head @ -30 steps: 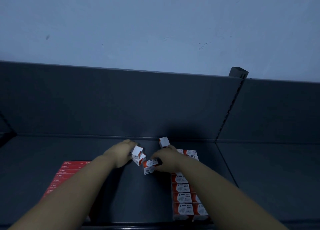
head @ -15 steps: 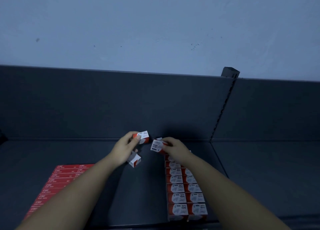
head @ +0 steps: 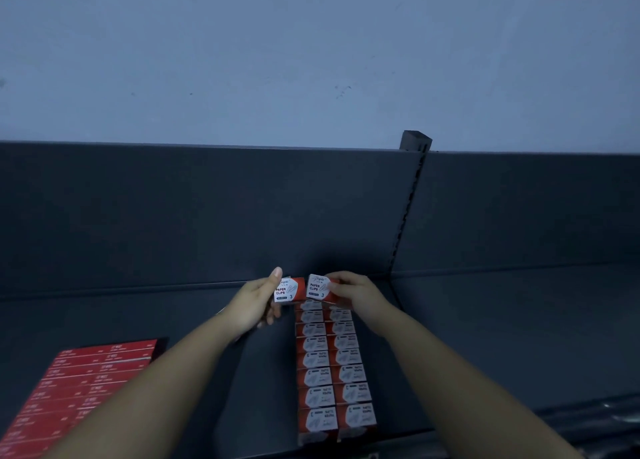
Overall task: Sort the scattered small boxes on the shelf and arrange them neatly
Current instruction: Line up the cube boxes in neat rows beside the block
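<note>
My left hand (head: 254,306) grips a small red and white paper clips box (head: 288,291), thumb on its left edge. My right hand (head: 356,292) pinches a second such box (head: 318,288). Both boxes are held side by side, faces toward me, just above the far end of two neat rows of the same boxes (head: 332,365) that run toward the front edge of the dark shelf (head: 207,313). Whether my left hand also holds another box underneath is hidden.
A block of flat red boxes (head: 76,386) lies at the front left of the shelf. The dark back panel (head: 207,213) rises behind, with a slotted upright post (head: 410,202) at the right. Bare shelf lies between the two groups and to the right.
Both hands have lifted their boxes and turned them face up, side by side, over the far end of the rows. The loose box under my left hand is no longer visible.
</note>
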A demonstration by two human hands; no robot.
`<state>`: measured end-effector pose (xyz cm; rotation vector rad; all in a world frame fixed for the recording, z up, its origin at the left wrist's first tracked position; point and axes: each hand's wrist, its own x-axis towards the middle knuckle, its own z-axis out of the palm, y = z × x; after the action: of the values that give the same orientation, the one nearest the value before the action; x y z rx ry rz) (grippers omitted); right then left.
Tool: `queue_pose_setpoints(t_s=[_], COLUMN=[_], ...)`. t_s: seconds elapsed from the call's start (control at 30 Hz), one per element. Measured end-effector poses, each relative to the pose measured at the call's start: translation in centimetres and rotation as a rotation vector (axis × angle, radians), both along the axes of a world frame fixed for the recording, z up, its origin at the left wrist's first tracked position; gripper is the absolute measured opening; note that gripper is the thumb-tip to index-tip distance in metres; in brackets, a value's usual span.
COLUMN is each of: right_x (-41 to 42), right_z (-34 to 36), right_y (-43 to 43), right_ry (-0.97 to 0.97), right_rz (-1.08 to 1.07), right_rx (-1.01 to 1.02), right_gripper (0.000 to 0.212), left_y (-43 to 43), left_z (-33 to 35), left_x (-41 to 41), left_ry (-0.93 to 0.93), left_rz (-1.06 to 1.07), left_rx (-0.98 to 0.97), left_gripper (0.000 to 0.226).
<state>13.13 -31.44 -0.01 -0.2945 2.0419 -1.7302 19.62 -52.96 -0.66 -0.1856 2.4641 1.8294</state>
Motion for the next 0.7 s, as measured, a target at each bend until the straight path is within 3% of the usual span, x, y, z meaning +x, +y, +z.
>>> queue_pose_setpoints(t_s=[0.7], right_x=[0.3], right_z=[0.0], right_y=[3.6], right_ry=[-0.067], right_rz=[0.070], right_rx=[-0.036], right_gripper=[0.022], left_y=[3.1], left_z=[-0.4], left_x=[-0.1], left_ry=[-0.030], left_rz=[-0.092], left_rx=[0.035], left_gripper=[0.060])
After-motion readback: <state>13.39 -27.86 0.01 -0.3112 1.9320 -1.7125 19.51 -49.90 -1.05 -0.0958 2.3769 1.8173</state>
